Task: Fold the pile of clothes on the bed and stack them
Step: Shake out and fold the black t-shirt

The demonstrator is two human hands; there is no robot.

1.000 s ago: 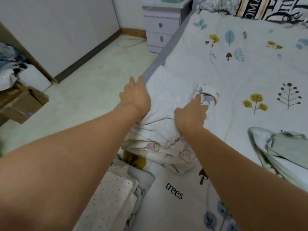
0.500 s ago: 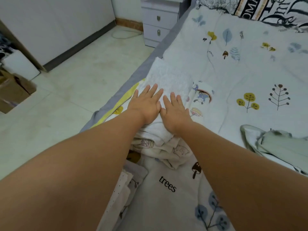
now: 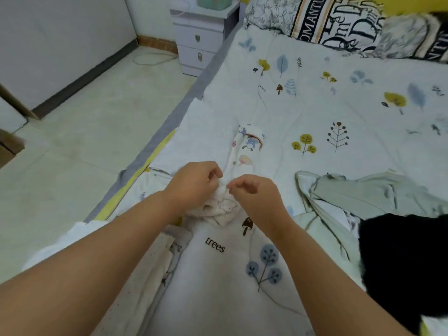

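1. White garment (image 3: 208, 144) just beyond the grip: soft matt cloth, finely textured
2. Cartoon-print piece (image 3: 249, 144) beside it: smooth thin cotton-like cloth
3. Bedspread (image 3: 339, 112) under and right of the grip: matt quilted cloth, printed
4. Floor (image 3: 84, 132) left of the grip: smooth tiles, faint sheen
5. Nightstand (image 3: 196, 44) far beyond: smooth painted finish, small metal-looking handles

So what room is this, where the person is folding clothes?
Most likely a bedroom. There's a bed with a leaf-printed cover, patterned pillows at its head, and a small drawer nightstand beside it. Both hands work on a small cartoon-print garment lying on the bed.
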